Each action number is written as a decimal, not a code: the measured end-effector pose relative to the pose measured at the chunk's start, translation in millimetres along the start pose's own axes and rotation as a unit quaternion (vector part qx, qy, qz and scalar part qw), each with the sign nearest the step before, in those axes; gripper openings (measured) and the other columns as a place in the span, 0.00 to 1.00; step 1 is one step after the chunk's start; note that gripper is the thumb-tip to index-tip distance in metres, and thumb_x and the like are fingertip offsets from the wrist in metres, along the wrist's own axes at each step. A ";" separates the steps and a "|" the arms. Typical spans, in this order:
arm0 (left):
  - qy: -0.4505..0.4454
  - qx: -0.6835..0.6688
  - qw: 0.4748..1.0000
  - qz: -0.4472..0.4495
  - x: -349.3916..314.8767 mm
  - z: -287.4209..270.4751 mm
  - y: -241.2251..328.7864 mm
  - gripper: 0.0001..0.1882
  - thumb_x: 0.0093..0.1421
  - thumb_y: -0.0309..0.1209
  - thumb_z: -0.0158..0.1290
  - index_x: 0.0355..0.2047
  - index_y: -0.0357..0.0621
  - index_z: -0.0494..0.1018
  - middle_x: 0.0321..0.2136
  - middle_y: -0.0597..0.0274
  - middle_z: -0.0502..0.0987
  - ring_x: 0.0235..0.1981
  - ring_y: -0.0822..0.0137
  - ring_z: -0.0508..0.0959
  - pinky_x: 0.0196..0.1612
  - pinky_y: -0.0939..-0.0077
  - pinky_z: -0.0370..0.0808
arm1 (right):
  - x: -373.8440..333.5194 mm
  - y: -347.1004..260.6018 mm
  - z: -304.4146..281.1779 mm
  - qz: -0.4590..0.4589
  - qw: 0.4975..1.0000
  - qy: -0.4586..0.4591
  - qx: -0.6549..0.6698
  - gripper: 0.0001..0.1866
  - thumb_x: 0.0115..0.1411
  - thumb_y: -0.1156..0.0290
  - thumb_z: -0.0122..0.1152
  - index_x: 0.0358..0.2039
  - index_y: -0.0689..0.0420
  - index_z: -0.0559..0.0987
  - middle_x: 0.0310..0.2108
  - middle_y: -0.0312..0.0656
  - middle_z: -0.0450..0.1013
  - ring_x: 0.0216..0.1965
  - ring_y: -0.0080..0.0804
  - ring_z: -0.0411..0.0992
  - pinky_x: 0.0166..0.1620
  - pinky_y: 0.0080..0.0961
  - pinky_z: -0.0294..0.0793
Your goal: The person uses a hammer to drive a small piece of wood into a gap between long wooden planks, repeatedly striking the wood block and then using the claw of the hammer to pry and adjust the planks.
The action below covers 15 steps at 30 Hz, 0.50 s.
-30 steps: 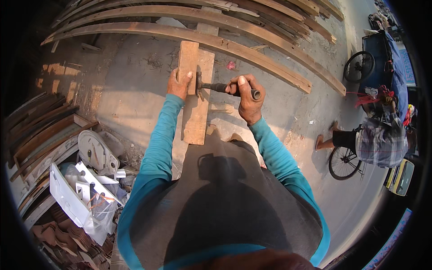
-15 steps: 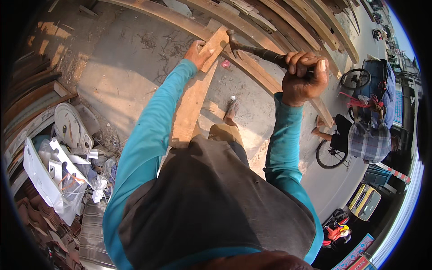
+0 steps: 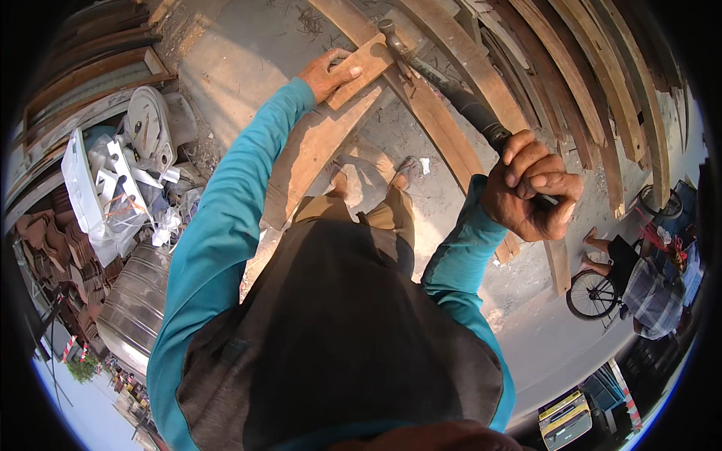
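Note:
In my left hand (image 3: 329,75) is a short wooden block (image 3: 364,72), gripped near its left end with the thumb lying on its top face. The block rests across a wide wooden board (image 3: 312,161) that slants toward my legs. My right hand (image 3: 532,186) is wrapped round the dark grip of a claw hammer (image 3: 465,105). The hammer's metal head is at the block's far right end; whether it touches the wood, I cannot tell. Beneath the hammer runs a long wooden beam (image 3: 447,143).
Many long timbers (image 3: 571,68) lie at the far right. On the left are a white plastic container (image 3: 84,188) of scraps, a toilet seat (image 3: 149,124), a metal drum (image 3: 135,301) and stacked roof tiles (image 3: 56,233). At right, a person (image 3: 650,297) is beside a bicycle (image 3: 592,295).
The whole view has turned, so the timbers and the bicycle appear shifted right and lower. Both hands keep their grips, and the hammer head stays by the block's end.

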<state>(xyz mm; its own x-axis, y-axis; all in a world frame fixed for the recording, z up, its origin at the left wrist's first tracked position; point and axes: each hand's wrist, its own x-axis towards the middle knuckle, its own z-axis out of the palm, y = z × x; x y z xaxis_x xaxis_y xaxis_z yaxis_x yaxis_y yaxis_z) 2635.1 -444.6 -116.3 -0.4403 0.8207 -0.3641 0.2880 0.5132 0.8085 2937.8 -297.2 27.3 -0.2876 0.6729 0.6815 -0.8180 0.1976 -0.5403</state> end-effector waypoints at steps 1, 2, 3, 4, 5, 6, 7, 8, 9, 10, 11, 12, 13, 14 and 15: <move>0.006 0.007 1.000 0.014 -3.2 -1.2 -1.0 0.37 0.61 0.60 0.56 0.59 0.43 0.70 0.50 0.49 0.78 0.52 0.59 0.78 0.57 0.64 0.72 | -4.3 -5.4 2.1 0.010 1.000 0.008 0.003 0.24 0.71 0.51 0.43 0.29 0.60 0.70 0.14 0.38 0.61 0.16 0.30 0.62 0.30 0.38 0.68; 0.014 0.008 1.000 0.009 -6.3 -3.6 -0.2 0.37 0.61 0.60 0.56 0.59 0.43 0.70 0.50 0.49 0.78 0.52 0.59 0.78 0.57 0.64 0.72 | -7.5 -6.4 1.6 0.008 1.000 0.002 0.005 0.23 0.71 0.52 0.42 0.29 0.60 0.69 0.15 0.40 0.61 0.16 0.31 0.62 0.30 0.38 0.67; 0.007 -0.003 1.000 0.006 -10.9 -6.9 8.1 0.37 0.61 0.60 0.56 0.59 0.43 0.70 0.50 0.49 0.78 0.52 0.60 0.78 0.57 0.65 0.72 | -6.9 -6.5 1.3 0.004 1.000 -0.005 0.009 0.23 0.71 0.52 0.42 0.29 0.60 0.69 0.15 0.41 0.61 0.16 0.31 0.62 0.29 0.38 0.67; 0.000 -0.015 1.000 0.002 -14.3 -9.9 14.5 0.37 0.61 0.60 0.56 0.58 0.43 0.71 0.49 0.49 0.79 0.52 0.60 0.77 0.57 0.65 0.72 | -6.3 -6.5 0.5 0.000 1.000 -0.011 0.012 0.23 0.71 0.52 0.42 0.29 0.60 0.69 0.15 0.41 0.61 0.16 0.31 0.62 0.29 0.38 0.67; 0.005 -0.016 1.000 -0.001 -14.9 -12.1 17.5 0.37 0.61 0.60 0.56 0.58 0.43 0.71 0.49 0.49 0.79 0.52 0.60 0.77 0.57 0.65 0.72 | -6.2 -6.6 -1.4 0.002 1.000 -0.013 0.017 0.23 0.71 0.52 0.42 0.29 0.60 0.69 0.15 0.41 0.61 0.16 0.31 0.62 0.29 0.38 0.67; 0.000 -0.013 1.000 -0.004 -15.5 -14.1 18.8 0.37 0.61 0.61 0.57 0.58 0.43 0.71 0.50 0.49 0.78 0.52 0.60 0.77 0.57 0.65 0.72 | -6.2 -6.8 -3.3 -0.001 1.000 -0.014 0.027 0.23 0.71 0.53 0.42 0.29 0.60 0.69 0.15 0.41 0.61 0.16 0.31 0.62 0.29 0.38 0.67; -0.006 -0.009 1.000 -0.006 -15.7 -15.3 17.9 0.38 0.61 0.61 0.57 0.58 0.43 0.71 0.50 0.50 0.78 0.52 0.60 0.77 0.57 0.64 0.72 | -6.7 -7.4 -5.1 -0.005 0.999 -0.014 0.037 0.22 0.71 0.53 0.42 0.29 0.60 0.69 0.15 0.41 0.61 0.16 0.31 0.62 0.29 0.38 0.67; -0.001 -0.010 1.000 -0.010 -15.9 -15.9 13.3 0.38 0.61 0.61 0.57 0.58 0.43 0.71 0.50 0.50 0.78 0.52 0.60 0.77 0.57 0.64 0.72 | -9.0 -9.3 -7.3 -0.002 0.999 -0.016 0.042 0.22 0.71 0.53 0.42 0.29 0.60 0.69 0.15 0.41 0.61 0.16 0.31 0.62 0.29 0.38 0.67; 0.005 -0.004 1.000 -0.008 -15.1 -14.0 10.3 0.38 0.60 0.61 0.57 0.58 0.43 0.71 0.50 0.50 0.78 0.52 0.60 0.77 0.58 0.64 0.72 | -11.7 -12.5 -11.3 -0.007 0.999 -0.018 0.031 0.22 0.71 0.54 0.41 0.30 0.60 0.70 0.16 0.41 0.61 0.16 0.31 0.61 0.29 0.38 0.67; 0.010 0.002 1.000 -0.005 -14.7 -12.0 7.3 0.38 0.60 0.61 0.57 0.59 0.43 0.70 0.50 0.50 0.78 0.52 0.60 0.77 0.58 0.64 0.72 | -12.9 -15.2 -14.8 -0.012 1.000 -0.020 0.019 0.22 0.71 0.54 0.41 0.30 0.60 0.70 0.16 0.41 0.61 0.16 0.31 0.61 0.29 0.38 0.67; 0.014 -0.002 1.000 -0.007 -12.9 -13.7 4.5 0.38 0.60 0.61 0.57 0.59 0.43 0.70 0.50 0.50 0.78 0.52 0.60 0.77 0.58 0.64 0.72 | -11.8 -17.2 -18.3 -0.011 0.999 -0.029 0.017 0.22 0.71 0.54 0.39 0.31 0.60 0.70 0.16 0.40 0.62 0.16 0.30 0.61 0.30 0.38 0.67; 0.014 0.011 1.000 0.004 -11.6 -18.5 13.9 0.40 0.59 0.61 0.58 0.59 0.42 0.70 0.51 0.50 0.78 0.53 0.59 0.77 0.59 0.63 0.72 | -8.5 -16.3 -19.2 -0.010 0.999 -0.034 0.017 0.22 0.71 0.54 0.39 0.31 0.60 0.70 0.16 0.40 0.62 0.16 0.30 0.61 0.30 0.38 0.67; 0.013 0.024 0.999 0.015 -9.6 -22.2 22.7 0.41 0.58 0.61 0.60 0.59 0.41 0.70 0.51 0.49 0.78 0.53 0.58 0.77 0.59 0.63 0.72 | -1.4 -14.9 -19.0 -0.020 0.999 -0.037 0.022 0.23 0.71 0.54 0.38 0.31 0.60 0.71 0.16 0.40 0.62 0.16 0.31 0.62 0.30 0.39 0.67; 0.015 0.022 0.999 0.018 -7.9 -21.8 27.5 0.41 0.58 0.61 0.60 0.59 0.41 0.70 0.51 0.49 0.78 0.53 0.58 0.77 0.59 0.63 0.72 | 6.2 -14.0 -17.9 -0.030 0.998 -0.041 0.028 0.24 0.71 0.53 0.38 0.31 0.61 0.71 0.17 0.40 0.62 0.16 0.31 0.62 0.30 0.39 0.67; 0.028 0.054 0.998 0.035 -8.8 -21.2 29.6 0.42 0.55 0.60 0.62 0.60 0.40 0.69 0.51 0.48 0.78 0.54 0.57 0.77 0.59 0.62 0.72 | 13.7 -12.8 -14.0 -0.027 0.997 -0.063 0.034 0.25 0.73 0.51 0.38 0.32 0.61 0.72 0.17 0.41 0.64 0.17 0.32 0.64 0.30 0.39 0.68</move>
<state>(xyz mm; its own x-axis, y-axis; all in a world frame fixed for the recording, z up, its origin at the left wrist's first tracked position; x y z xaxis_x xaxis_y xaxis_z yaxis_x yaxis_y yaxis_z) 2629.4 -442.0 -79.4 -0.4620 0.8417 -0.2795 0.4086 0.4817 0.7753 2951.3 -280.6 36.6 -0.2985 0.5665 0.7681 -0.8651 0.1793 -0.4684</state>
